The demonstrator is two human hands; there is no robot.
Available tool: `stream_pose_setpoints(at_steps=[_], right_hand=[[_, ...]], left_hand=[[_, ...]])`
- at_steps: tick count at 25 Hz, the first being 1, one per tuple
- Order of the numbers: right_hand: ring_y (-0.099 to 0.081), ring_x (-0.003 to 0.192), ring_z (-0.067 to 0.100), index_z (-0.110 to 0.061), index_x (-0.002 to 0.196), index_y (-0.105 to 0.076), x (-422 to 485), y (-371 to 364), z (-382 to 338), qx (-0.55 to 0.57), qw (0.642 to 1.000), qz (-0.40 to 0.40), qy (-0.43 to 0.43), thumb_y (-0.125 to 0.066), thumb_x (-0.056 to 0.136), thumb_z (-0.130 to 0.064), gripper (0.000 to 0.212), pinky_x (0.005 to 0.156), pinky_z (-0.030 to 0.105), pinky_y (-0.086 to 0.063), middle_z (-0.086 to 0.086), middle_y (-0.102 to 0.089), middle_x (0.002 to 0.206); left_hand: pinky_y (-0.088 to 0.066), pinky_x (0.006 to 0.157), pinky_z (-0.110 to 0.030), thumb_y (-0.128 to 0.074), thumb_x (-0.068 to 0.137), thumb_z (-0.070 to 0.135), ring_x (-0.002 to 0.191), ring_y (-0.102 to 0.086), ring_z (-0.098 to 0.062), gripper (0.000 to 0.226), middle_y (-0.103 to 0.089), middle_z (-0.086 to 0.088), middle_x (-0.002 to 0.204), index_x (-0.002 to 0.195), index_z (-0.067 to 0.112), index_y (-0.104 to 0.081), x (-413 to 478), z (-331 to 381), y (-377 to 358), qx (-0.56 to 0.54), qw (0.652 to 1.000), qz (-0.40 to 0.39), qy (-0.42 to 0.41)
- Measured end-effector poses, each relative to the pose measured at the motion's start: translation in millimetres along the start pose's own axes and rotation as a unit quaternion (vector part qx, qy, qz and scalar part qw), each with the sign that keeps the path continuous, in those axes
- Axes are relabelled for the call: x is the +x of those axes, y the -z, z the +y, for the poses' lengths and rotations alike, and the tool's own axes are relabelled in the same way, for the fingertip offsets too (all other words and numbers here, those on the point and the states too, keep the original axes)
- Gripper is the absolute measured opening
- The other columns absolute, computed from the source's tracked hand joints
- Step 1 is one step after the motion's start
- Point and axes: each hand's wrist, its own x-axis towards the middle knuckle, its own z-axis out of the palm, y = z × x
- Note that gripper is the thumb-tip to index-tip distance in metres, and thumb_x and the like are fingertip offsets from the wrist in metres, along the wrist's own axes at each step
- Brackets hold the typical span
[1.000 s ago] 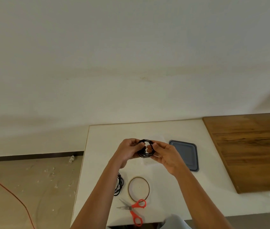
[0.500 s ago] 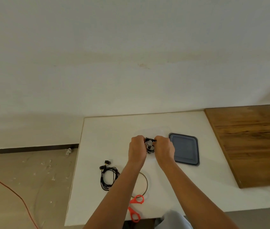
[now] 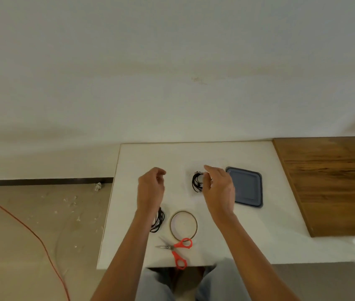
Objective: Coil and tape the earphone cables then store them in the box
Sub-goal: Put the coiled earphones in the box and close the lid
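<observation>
A coiled black earphone cable (image 3: 196, 184) lies inside a faint clear box (image 3: 188, 189) on the white table (image 3: 270, 235). My right hand (image 3: 219, 189) hovers just right of the coil with relaxed fingers, its thumb tip close to the cable; contact cannot be told. My left hand (image 3: 150, 187) hangs loosely curled to the left of the box and holds nothing. A second black earphone bundle (image 3: 160, 221) lies partly under my left forearm. The tape roll (image 3: 183, 224) lies flat in front of the box.
A blue-grey lid (image 3: 247, 187) lies right of the box, partly behind my right hand. Red-handled scissors (image 3: 177, 248) lie at the table's front edge. A wooden board (image 3: 333, 183) covers the right end. An orange cord (image 3: 31, 231) runs across the floor at left.
Both hands held the coil together and lowered it into the box. Now they have let go; my left hand has drawn away to the left and the coil lies alone.
</observation>
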Motion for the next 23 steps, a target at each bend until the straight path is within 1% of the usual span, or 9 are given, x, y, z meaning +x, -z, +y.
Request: stream_pose_setpoints(at_steps=[1,3,5,7,10,16,19,21,23], right_hand=[[-0.066,0.084,0.022,-0.006,0.102,-0.071,-11,-2,-9,0.047,0.998,-0.025,0.020,-0.058,0.090,-0.007,0.018,0.070,0.031,-0.056,0.010,-0.071,0.095],[-0.065,0.072,0.024,-0.004,0.091,-0.071,-35,-14,-28,0.104,0.982,-0.153,0.029,-0.057,0.088,-0.006,0.014,0.068,0.035,-0.055,0.012,-0.070,0.082],[-0.063,0.071,0.024,-0.004,0.086,-0.068,-54,-32,-44,0.079,0.950,-0.303,-0.003,-0.055,0.091,-0.014,0.017,0.068,0.039,-0.054,0.011,-0.068,0.078],[-0.048,0.057,0.018,-0.010,0.065,-0.052,-66,-54,-52,0.013,0.926,-0.374,-0.053,-0.057,0.091,-0.022,0.029,0.054,0.033,-0.045,0.003,-0.053,0.063],[-0.033,0.051,0.012,-0.018,0.058,-0.030,-75,-78,-56,-0.041,0.926,-0.347,-0.141,-0.062,0.088,-0.028,0.044,0.044,0.025,-0.025,-0.004,-0.036,0.060],[-0.047,0.060,0.018,-0.016,0.063,-0.039,-73,-94,-54,-0.096,0.922,-0.331,-0.178,-0.058,0.086,-0.011,0.030,0.043,0.024,-0.030,0.003,-0.054,0.072],[-0.055,0.063,0.020,-0.011,0.074,-0.058,-70,-88,-48,-0.039,0.922,-0.329,-0.202,-0.057,0.083,-0.011,0.009,0.047,0.026,-0.037,0.005,-0.062,0.075],[-0.059,0.068,0.019,-0.011,0.082,-0.064,-67,-77,-43,0.046,0.929,-0.309,-0.199,-0.060,0.085,-0.014,0.006,0.053,0.026,-0.043,0.003,-0.065,0.077],[-0.059,0.071,0.015,-0.012,0.088,-0.067,-58,-59,-38,0.134,0.937,-0.270,-0.176,-0.061,0.087,-0.017,0.008,0.058,0.018,-0.044,0.001,-0.065,0.078]], left_hand=[[-0.051,0.066,-0.019,-0.051,0.088,-0.004,0.083,-0.065,-0.019,0.023,-0.067,-0.004,0.092,0.102,0.006,-0.066,-7,-13,10,0.013,0.999,0.012,0.035],[-0.046,0.068,-0.022,-0.056,0.086,0.001,0.091,-0.061,-0.025,0.020,-0.064,-0.009,0.100,0.106,0.003,-0.061,-24,-39,26,0.052,0.991,0.015,0.121],[-0.040,0.073,-0.028,-0.062,0.086,0.011,0.099,-0.057,-0.030,0.030,-0.061,-0.017,0.110,0.113,-0.002,-0.055,-40,-61,32,0.094,0.976,-0.017,0.198],[-0.037,0.073,-0.028,-0.064,0.087,0.018,0.096,-0.055,-0.028,0.039,-0.060,-0.020,0.115,0.117,-0.005,-0.054,-51,-72,32,0.104,0.962,-0.050,0.249],[-0.039,0.071,-0.026,-0.068,0.084,0.022,0.086,-0.055,-0.019,0.042,-0.065,-0.014,0.111,0.118,-0.001,-0.057,-54,-77,27,0.074,0.959,-0.044,0.271],[-0.057,0.078,-0.037,-0.069,0.082,0.014,0.079,-0.068,-0.022,0.019,-0.072,-0.008,0.084,0.098,0.003,-0.069,-51,-95,19,0.000,0.965,-0.030,0.260],[-0.060,0.076,-0.035,-0.063,0.087,0.009,0.081,-0.070,-0.024,0.015,-0.072,-0.013,0.085,0.098,0.001,-0.069,-52,-91,20,-0.157,0.938,-0.054,0.303],[-0.058,0.077,-0.033,-0.063,0.089,0.009,0.082,-0.070,-0.023,0.014,-0.071,-0.016,0.089,0.100,0.001,-0.068,-51,-78,23,-0.255,0.911,-0.056,0.319],[-0.057,0.081,-0.034,-0.061,0.091,0.009,0.082,-0.069,-0.021,0.013,-0.070,-0.013,0.087,0.101,0.003,-0.067,-44,-55,24,-0.299,0.904,-0.073,0.296]])
